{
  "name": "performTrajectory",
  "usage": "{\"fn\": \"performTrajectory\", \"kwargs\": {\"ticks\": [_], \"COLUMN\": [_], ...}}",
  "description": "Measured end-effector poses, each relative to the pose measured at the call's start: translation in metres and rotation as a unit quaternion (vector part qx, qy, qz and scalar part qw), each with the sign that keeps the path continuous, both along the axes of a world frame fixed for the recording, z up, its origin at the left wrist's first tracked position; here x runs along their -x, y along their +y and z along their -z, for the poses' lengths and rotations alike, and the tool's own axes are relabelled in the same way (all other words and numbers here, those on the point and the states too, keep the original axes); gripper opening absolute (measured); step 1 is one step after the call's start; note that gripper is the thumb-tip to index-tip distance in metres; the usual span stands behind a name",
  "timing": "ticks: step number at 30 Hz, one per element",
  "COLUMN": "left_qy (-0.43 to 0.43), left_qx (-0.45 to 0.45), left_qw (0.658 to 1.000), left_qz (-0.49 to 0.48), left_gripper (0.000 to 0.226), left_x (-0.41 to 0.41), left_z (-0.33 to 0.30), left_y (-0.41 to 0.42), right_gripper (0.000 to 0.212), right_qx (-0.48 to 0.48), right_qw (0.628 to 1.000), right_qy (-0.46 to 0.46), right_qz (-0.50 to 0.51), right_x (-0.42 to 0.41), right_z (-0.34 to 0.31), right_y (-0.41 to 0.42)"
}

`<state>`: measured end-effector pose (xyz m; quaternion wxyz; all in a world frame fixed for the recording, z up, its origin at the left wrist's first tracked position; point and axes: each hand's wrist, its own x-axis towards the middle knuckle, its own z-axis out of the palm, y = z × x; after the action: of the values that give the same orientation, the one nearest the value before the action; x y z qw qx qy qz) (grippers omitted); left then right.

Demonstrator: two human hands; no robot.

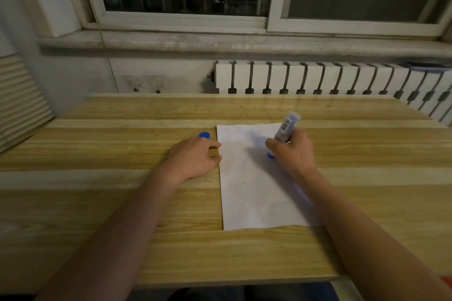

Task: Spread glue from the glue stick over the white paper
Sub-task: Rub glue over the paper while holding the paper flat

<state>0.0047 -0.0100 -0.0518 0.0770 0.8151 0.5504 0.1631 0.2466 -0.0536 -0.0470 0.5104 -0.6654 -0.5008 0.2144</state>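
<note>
Plastic and stiff, the glue stick (286,128) sits clenched in the right hand (293,154), fingers wrapped round its lower barrel, blue tip pointing down at the paper (252,190) just beneath them. It looks light and easy to steer; a low hold near the tip suits firm strokes. Thin and limp, the paper would slide or crease, so the left hand (193,157) rests loosely curled, holding nothing, fingertips touching its left edge. Just beyond those knuckles lies the cap (204,135) on the table (97,203).
</note>
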Motion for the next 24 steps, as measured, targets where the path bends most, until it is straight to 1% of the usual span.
{"fn": "performTrajectory", "kwargs": {"ticks": [9,16,20,24], "left_qy": [0.011,0.016,0.015,0.013], "left_qx": [0.006,0.011,0.014,0.017], "left_qw": [1.0,1.0,1.0,1.0], "left_qz": [0.0,0.0,0.004,0.003], "left_gripper": [0.045,0.045,0.044,0.045], "left_x": [0.0,0.0,-0.001,0.0], "left_z": [-0.002,-0.004,-0.004,-0.005], "left_y": [-0.003,-0.004,-0.004,-0.005], "right_gripper": [0.021,0.02,0.015,0.016], "right_qx": [0.01,0.01,0.012,0.017], "right_qw": [0.999,0.998,0.998,0.998], "right_qy": [-0.006,-0.004,-0.009,0.004], "right_qz": [0.031,0.054,0.062,0.064], "right_x": [-0.007,-0.016,-0.02,-0.022], "right_z": [-0.003,-0.005,-0.005,-0.005], "right_y": [-0.003,-0.005,-0.006,-0.006]}}
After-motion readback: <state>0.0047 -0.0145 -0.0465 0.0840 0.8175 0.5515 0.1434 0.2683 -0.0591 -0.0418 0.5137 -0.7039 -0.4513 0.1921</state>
